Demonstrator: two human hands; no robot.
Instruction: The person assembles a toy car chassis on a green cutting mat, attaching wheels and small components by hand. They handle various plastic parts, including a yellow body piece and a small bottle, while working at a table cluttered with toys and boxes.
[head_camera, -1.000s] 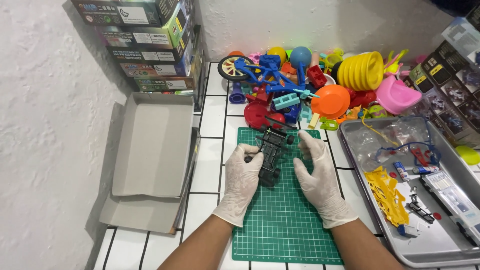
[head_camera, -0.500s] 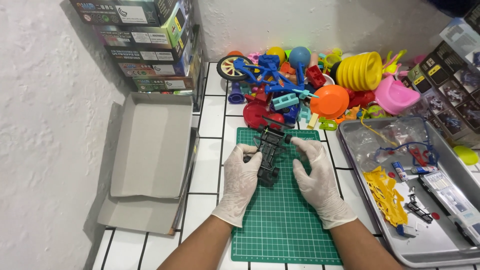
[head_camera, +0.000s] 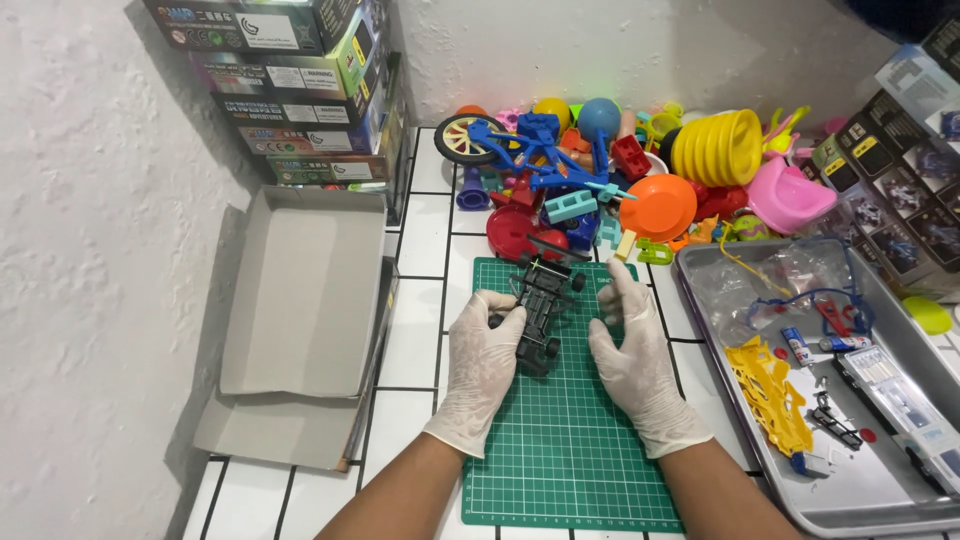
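Gloved left hand (head_camera: 483, 360) has its grip closed on the black toy car chassis (head_camera: 540, 312), mid-frame over the green cutting mat (head_camera: 560, 450). Right hand (head_camera: 632, 355) hovers beside, fingers apart, holding nothing. Farther right sits a metal tray (head_camera: 880, 490); colourful plastic toys (head_camera: 620, 170) crowd the top.
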